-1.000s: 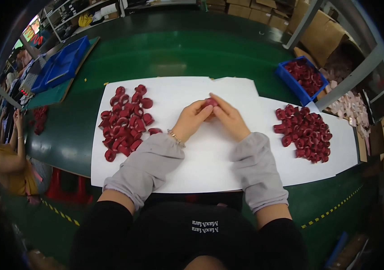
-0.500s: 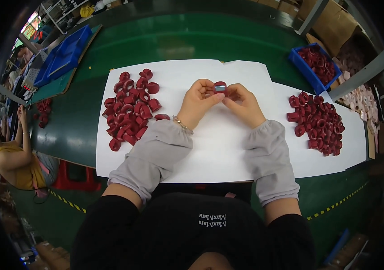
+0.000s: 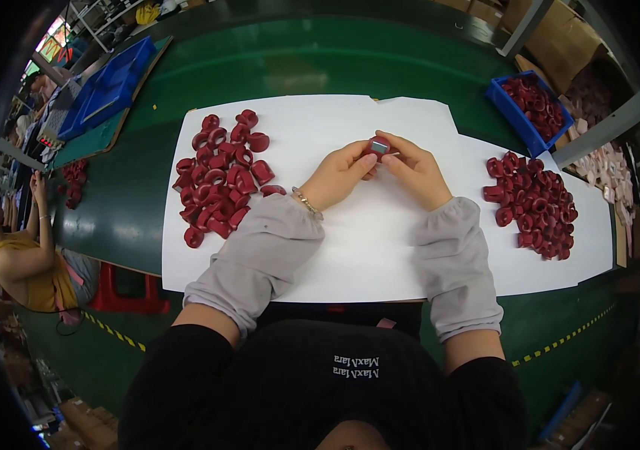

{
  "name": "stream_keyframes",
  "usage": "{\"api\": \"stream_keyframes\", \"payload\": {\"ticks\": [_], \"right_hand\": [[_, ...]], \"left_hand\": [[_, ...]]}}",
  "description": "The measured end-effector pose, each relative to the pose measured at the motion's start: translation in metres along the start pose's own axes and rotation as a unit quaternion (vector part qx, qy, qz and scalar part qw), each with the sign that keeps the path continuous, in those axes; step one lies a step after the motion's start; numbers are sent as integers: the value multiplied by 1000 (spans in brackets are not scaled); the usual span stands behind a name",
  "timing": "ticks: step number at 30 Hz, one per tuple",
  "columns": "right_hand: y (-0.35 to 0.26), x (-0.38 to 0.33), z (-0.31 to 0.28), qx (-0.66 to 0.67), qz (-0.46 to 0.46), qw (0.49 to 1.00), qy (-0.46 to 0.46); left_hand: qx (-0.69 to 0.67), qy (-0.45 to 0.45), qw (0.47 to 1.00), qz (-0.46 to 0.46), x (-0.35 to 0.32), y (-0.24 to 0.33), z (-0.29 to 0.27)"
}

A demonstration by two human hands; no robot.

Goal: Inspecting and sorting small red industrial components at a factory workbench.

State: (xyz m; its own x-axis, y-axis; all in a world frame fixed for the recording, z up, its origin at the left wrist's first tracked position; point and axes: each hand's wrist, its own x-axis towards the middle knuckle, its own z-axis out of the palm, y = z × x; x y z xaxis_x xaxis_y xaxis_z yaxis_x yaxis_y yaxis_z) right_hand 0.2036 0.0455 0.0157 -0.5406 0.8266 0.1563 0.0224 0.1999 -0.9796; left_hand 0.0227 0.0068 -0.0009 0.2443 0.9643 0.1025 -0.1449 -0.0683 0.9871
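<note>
Between my two hands is a dark red ring-shaped piece (image 3: 380,145) with a small greyish rectangular face turned up. My left hand (image 3: 337,177) pinches its left side, thumb at the near edge. From the other side, my right hand (image 3: 422,177) grips it with thumb and fingers. Its underside is hidden by my fingers. On the white sheet (image 3: 357,247) to the left lies a loose pile of similar dark red rings (image 3: 218,176). A second, denser pile of red pieces (image 3: 533,202) lies to the right.
A blue bin (image 3: 518,127) of red pieces stands at the far right, beside many pale pink pieces (image 3: 601,169). Blue trays (image 3: 106,90) sit at the far left, near a small red heap (image 3: 74,184). Another person (image 3: 23,259) sits at the left beside a red stool (image 3: 128,294).
The ring-shaped piece has shifted slightly right in my hands and is now tilted, its greyish face turned at an angle. Both hands still hold it.
</note>
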Motion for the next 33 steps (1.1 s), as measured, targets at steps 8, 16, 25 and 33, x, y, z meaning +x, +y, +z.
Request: {"api": "stream_keyframes", "payload": {"ticks": [8, 16, 25, 33], "right_hand": [[-1, -1, -1, 2, -15, 1000, -27], [-1, -1, -1, -14, -12, 1000, -22], [1, -1, -2, -23, -16, 999, -20], [3, 0, -2, -22, -21, 999, -17]], "left_hand": [[0, -33, 999, -32, 2, -2, -6], [-15, -37, 999, -14, 1, -1, -4], [-14, -46, 999, -11, 2, -2, -4], [-9, -42, 999, -20, 2, -3, -5]]}}
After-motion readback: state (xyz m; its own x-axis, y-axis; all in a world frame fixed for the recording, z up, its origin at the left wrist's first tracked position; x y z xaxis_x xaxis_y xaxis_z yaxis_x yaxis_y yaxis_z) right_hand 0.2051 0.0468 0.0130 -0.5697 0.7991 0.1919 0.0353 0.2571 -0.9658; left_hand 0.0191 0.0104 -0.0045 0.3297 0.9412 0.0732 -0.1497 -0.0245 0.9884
